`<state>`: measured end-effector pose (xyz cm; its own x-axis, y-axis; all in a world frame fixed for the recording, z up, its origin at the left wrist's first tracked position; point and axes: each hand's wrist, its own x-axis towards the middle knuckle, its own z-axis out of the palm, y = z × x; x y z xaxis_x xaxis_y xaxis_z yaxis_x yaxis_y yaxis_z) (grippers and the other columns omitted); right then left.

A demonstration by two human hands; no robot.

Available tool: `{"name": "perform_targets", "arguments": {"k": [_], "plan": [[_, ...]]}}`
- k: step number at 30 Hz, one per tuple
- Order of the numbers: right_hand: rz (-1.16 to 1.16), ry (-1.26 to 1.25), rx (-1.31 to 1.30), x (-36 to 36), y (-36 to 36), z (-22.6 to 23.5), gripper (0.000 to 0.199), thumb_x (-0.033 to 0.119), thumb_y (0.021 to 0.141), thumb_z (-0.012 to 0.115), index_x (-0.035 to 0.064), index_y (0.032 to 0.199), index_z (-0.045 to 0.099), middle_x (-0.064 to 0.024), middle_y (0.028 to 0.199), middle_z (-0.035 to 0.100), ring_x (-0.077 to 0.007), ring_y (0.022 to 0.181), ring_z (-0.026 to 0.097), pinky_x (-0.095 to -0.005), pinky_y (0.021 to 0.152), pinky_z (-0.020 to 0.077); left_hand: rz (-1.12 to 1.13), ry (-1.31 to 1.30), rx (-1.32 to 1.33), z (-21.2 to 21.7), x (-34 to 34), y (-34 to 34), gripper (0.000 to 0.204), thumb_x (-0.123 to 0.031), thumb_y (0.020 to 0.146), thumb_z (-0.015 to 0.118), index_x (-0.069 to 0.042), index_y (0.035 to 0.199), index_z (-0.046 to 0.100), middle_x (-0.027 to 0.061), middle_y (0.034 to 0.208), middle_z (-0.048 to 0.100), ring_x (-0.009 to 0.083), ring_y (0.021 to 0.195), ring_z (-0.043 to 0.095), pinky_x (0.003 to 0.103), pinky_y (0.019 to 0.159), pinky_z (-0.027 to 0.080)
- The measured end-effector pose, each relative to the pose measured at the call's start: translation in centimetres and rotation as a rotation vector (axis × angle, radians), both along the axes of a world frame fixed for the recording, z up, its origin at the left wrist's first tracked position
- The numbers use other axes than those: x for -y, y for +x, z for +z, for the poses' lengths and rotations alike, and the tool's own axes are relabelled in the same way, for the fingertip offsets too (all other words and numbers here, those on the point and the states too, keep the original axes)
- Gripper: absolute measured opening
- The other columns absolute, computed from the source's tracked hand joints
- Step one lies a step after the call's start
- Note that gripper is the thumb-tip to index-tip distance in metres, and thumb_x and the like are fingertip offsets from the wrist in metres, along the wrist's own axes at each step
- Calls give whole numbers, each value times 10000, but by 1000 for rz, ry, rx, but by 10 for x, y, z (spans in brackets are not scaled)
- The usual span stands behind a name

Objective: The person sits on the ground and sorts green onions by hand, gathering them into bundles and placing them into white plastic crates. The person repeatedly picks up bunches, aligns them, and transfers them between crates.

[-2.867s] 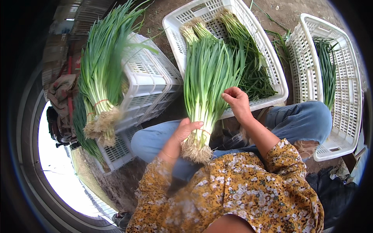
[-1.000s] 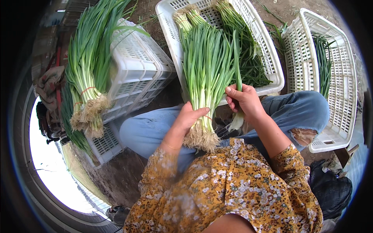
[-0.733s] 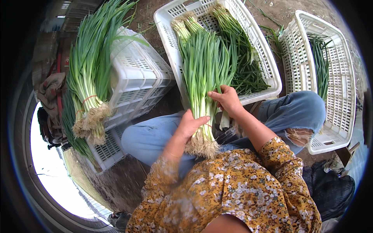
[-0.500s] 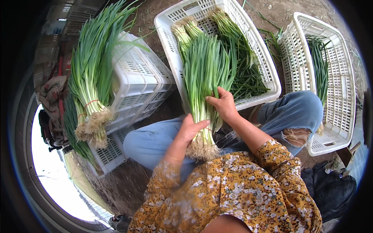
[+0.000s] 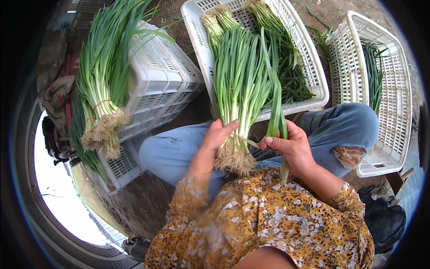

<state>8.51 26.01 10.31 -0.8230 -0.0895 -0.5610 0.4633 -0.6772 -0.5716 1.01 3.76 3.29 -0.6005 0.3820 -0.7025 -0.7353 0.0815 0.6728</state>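
Note:
A bunch of green garlic (image 5: 239, 76), long flat leaves above pale stems, stands in front of me with its hairy roots (image 5: 235, 158) toward me. My left hand (image 5: 217, 140) is closed round the lower stems, just above the roots, thumb across the front. To its right, my right hand (image 5: 293, 148) pinches loose green leaves (image 5: 276, 96) that rise beside the bunch and hang below my fingers. A thin pale strip (image 5: 251, 142) runs from the stem base to my right fingertips. The bunch's leaf tips reach over the crate in front.
A white crate (image 5: 320, 92) ahead holds tied bunches and loose leaves. Another white crate (image 5: 354, 62) on the right has greens inside. On the left, tied bunches (image 5: 101, 85) lie on upturned stacked crates (image 5: 161, 74). A black bag (image 5: 383, 219) sits at the lower right.
My right hand has moved from the bunch's stems down and to the right, drawing loose leaves away from it. My left hand keeps its hold, shifted slightly up in the picture.

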Motion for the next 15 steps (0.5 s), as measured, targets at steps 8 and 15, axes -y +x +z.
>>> {"name": "perform_targets", "arguments": {"k": [8,15], "plan": [[-181,215,-82,-49,2,48,171,57,894,635,23,1019,523,-80,763,597,-188,711,643,-402,701,606,21,-21,-15,-11,7,-1,371,-112,919,625,26,1254,547,95,1132,646,159,964,632,309,835,527],[76,190,141,-31,-70,-33,178,134,856,688,24,939,576,2,632,500,-86,477,446,-260,474,506,24,106,72,-12,13,-1,422,-93,903,627,21,1291,508,106,1153,631,180,970,637,326,841,536]]}}
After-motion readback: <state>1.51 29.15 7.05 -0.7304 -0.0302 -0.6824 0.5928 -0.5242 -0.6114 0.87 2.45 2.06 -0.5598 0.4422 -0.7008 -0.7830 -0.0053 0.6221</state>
